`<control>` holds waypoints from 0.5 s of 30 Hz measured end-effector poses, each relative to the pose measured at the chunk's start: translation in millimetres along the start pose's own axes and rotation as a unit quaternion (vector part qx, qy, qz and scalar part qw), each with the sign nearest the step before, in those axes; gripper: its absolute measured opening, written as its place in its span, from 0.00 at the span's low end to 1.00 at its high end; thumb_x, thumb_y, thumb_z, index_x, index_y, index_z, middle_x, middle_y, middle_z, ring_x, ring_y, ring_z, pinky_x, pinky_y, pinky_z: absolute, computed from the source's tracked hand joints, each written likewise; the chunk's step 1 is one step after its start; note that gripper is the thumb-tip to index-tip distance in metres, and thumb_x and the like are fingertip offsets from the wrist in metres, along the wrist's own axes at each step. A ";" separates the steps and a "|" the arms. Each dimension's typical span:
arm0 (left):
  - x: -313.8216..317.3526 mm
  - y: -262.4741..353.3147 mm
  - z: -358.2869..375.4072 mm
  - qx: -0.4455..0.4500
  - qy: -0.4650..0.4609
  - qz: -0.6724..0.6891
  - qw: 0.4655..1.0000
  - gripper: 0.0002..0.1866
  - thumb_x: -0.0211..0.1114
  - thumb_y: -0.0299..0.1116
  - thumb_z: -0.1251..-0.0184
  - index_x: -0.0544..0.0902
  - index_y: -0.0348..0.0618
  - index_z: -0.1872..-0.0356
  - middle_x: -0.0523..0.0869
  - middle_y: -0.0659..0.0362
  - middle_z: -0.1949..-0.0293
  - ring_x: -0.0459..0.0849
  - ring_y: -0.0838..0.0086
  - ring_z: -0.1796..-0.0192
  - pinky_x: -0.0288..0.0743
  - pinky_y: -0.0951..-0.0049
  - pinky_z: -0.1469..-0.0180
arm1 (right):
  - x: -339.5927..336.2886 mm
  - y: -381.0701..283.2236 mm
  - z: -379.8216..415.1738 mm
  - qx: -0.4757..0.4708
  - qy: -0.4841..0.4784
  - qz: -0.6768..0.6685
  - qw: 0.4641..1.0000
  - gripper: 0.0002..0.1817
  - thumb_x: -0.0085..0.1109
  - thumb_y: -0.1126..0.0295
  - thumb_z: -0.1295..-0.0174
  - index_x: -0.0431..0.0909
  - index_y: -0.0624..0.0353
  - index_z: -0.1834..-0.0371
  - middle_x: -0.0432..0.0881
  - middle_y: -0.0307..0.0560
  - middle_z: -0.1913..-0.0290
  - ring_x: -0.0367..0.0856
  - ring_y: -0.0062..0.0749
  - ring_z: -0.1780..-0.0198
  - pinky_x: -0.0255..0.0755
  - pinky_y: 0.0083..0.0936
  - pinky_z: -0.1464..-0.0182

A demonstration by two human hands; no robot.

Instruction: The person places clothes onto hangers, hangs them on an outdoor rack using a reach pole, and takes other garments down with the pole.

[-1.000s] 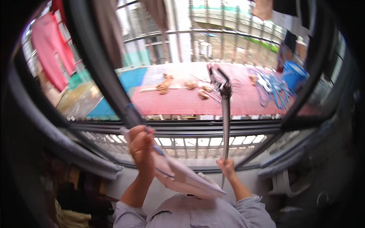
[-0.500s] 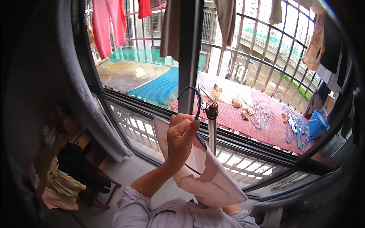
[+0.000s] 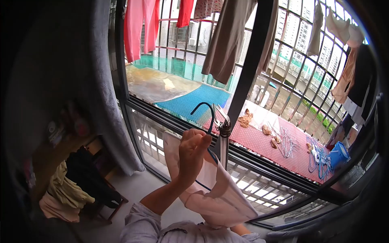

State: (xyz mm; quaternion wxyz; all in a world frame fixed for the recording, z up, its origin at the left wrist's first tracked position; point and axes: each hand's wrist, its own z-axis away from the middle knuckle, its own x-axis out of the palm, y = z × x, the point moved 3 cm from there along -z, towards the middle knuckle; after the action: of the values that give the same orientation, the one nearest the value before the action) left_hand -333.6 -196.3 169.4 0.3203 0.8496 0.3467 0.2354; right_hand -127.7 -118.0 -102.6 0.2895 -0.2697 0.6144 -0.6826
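My left hand [image 3: 192,156] is closed around the neck of a dark blue clothes hanger [image 3: 201,106], its hook pointing up and left. A pale pinkish-white garment [image 3: 229,198] hangs on the hanger and drapes down in front of me. Just right of the hook stands a metal pole [image 3: 223,152] with a forked tip and dark wire wound below it. The hook's curve overlaps the fork in this view. Only a bit of my right forearm [image 3: 241,229] shows at the bottom; the hand itself is hidden behind the garment.
Ahead is a dark window frame [image 3: 251,52] with a barred balcony beyond. Trousers [image 3: 229,44] and other laundry hang above. Hangers [image 3: 285,141], clothespins and a blue bucket [image 3: 339,154] rest on a red mat [image 3: 259,139]. Clothes [image 3: 67,184] lie piled at left beside a grey curtain [image 3: 101,81].
The view has tilted and swung left, so the window and laundry sit further right. The pole's fork now appears closer to the hanger hook. My left hand keeps its hold on the hanger.
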 end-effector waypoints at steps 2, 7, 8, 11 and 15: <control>-13.2 -0.7 -2.8 -0.008 0.001 0.008 1.000 0.24 0.59 0.43 0.35 0.65 0.39 0.87 0.74 0.60 0.74 0.66 0.73 0.65 0.58 0.72 0.58 | 11.0 1.1 -0.2 0.004 -0.005 -0.003 1.000 0.10 0.53 0.72 0.41 0.65 0.64 0.60 0.70 0.39 0.63 0.67 0.18 0.64 0.62 0.18 0.63; -42.1 -2.8 -8.4 -0.032 0.011 0.005 0.999 0.24 0.58 0.43 0.35 0.66 0.39 0.88 0.74 0.60 0.73 0.67 0.73 0.63 0.59 0.71 0.58 | 38.5 -2.6 -8.8 0.009 -0.020 -0.012 1.000 0.12 0.52 0.72 0.40 0.64 0.64 0.56 0.69 0.41 0.60 0.67 0.19 0.62 0.63 0.18 0.61; -46.8 -5.4 -7.9 -0.036 0.009 0.002 0.999 0.25 0.58 0.43 0.35 0.67 0.39 0.88 0.75 0.59 0.72 0.68 0.72 0.63 0.59 0.71 0.57 | 44.1 -5.1 -11.0 0.009 -0.024 -0.014 1.000 0.13 0.52 0.72 0.40 0.64 0.64 0.55 0.69 0.41 0.59 0.67 0.19 0.61 0.63 0.18 0.60; -60.1 -13.2 -8.6 -0.064 -0.010 0.001 0.998 0.21 0.57 0.48 0.35 0.74 0.38 0.76 0.75 0.54 0.60 0.70 0.68 0.53 0.61 0.69 0.49 | 64.6 -16.9 -20.3 0.001 -0.039 -0.017 0.999 0.14 0.51 0.72 0.39 0.63 0.64 0.53 0.69 0.42 0.58 0.67 0.20 0.60 0.64 0.19 0.59; -76.5 -18.9 -8.1 0.042 0.033 0.018 0.998 0.39 0.54 0.63 0.41 0.64 0.39 0.40 0.59 0.50 0.35 0.60 0.65 0.34 0.52 0.67 0.34 | 100.6 -51.0 -38.1 -0.026 -0.077 -0.034 0.996 0.16 0.51 0.71 0.39 0.62 0.64 0.50 0.69 0.43 0.55 0.68 0.20 0.58 0.64 0.19 0.57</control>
State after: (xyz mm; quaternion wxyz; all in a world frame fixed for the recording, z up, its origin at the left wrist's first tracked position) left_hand -396.6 -239.3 148.0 0.2679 0.8603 0.3513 0.2543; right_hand -227.7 -161.2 -54.3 0.3051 -0.3497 0.5983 -0.6532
